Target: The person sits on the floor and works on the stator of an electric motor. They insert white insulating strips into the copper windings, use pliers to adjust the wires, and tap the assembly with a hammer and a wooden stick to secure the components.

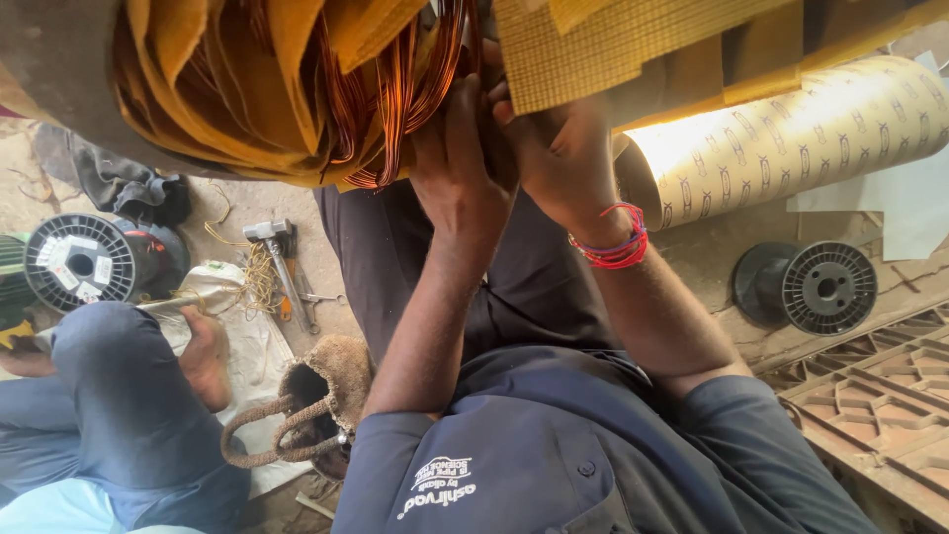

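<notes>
the left hand (pixel 457 163) is raised with its fingers pushed up into the copper wire coils (pixel 395 89), curled around a bundle of strands so it grips them. the right hand (pixel 563 148) sits just beside it, touching it, with fingers pressed against the same coils and the edge of a yellow sheet (pixel 593 44); how firmly it grips i cannot tell, since the fingertips are hidden. a red thread band (pixel 615 247) wraps the right wrist. the coils hang among folds of yellow insulating paper (pixel 227 79) at the top of the view, inside a big dark round casing (pixel 59 69). to the right of the hands lies a roll of patterned paper (pixel 791 133), and below it a black empty spool (pixel 811 287) on the ground. to the left, on a white cloth (pixel 247 346), lie a hammer (pixel 277 257) and another spool (pixel 84 262), with a woven bag (pixel 316 396) nearer the body. another person's knee (pixel 109 366) and bare foot (pixel 203 356) show at the lower left.
</notes>
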